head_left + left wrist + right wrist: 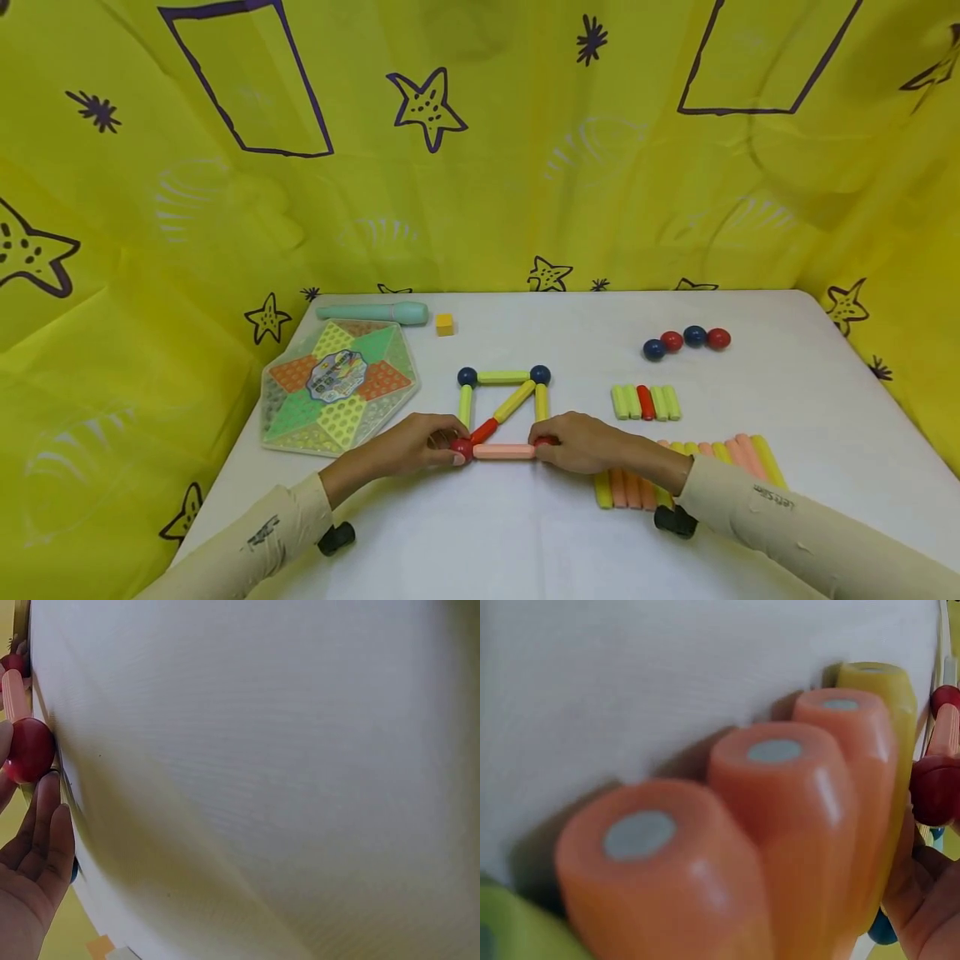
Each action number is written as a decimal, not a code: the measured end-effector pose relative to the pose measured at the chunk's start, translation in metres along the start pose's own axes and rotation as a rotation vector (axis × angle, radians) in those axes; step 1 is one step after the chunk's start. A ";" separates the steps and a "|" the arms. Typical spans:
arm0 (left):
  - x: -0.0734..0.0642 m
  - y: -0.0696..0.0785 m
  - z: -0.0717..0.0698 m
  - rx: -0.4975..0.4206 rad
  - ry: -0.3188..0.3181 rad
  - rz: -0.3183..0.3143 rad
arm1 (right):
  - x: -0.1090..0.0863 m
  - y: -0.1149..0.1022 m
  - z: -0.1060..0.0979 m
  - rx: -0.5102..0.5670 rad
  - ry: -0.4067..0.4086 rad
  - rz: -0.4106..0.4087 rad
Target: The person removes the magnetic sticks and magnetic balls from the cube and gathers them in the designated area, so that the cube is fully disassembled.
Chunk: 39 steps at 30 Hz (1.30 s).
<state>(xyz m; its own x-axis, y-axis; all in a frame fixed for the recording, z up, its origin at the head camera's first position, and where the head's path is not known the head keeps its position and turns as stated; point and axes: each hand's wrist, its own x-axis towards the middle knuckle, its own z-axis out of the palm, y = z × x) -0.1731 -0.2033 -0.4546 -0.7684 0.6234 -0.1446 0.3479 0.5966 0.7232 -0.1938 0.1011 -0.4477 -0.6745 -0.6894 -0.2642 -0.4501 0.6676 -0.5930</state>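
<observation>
My left hand (412, 446) pinches a red ball (462, 451) between thumb and fingers at the near left corner of a flat four-sided frame. At the near right corner, my right hand (581, 442) holds another red ball (936, 791), mostly covered in the head view. A pink magnetic rod (504, 452) spans the two red balls. Dark blue balls (540, 374) form the far corners, joined by a light green rod (503, 377). Another green rod (465, 406) makes the left side and a yellow rod (542, 402) the right. A yellow rod (514, 402) and short red rod (484, 431) run diagonally.
Right of the frame lie short green and red rods (646, 402), with blue and red balls (695, 337) behind. Long orange, pink and yellow rods (768, 461) lie by my right forearm. A hexagonal game box (337, 387), green cylinder (372, 312) and yellow cube (445, 324) are at left.
</observation>
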 end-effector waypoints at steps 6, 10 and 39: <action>0.002 0.001 -0.002 0.008 0.000 0.006 | 0.000 0.002 -0.006 0.079 -0.049 0.052; 0.003 0.001 -0.002 0.007 -0.002 0.005 | -0.002 0.003 -0.011 0.122 -0.103 0.082; 0.001 0.001 0.001 -0.009 -0.018 -0.015 | -0.115 0.199 -0.160 0.110 0.557 0.272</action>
<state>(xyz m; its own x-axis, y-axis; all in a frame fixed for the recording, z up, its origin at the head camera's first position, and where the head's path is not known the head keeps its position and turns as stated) -0.1729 -0.2020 -0.4546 -0.7635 0.6237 -0.1672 0.3320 0.6012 0.7269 -0.2996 0.3584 -0.4133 -0.9733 -0.2294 0.0020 -0.1768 0.7449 -0.6434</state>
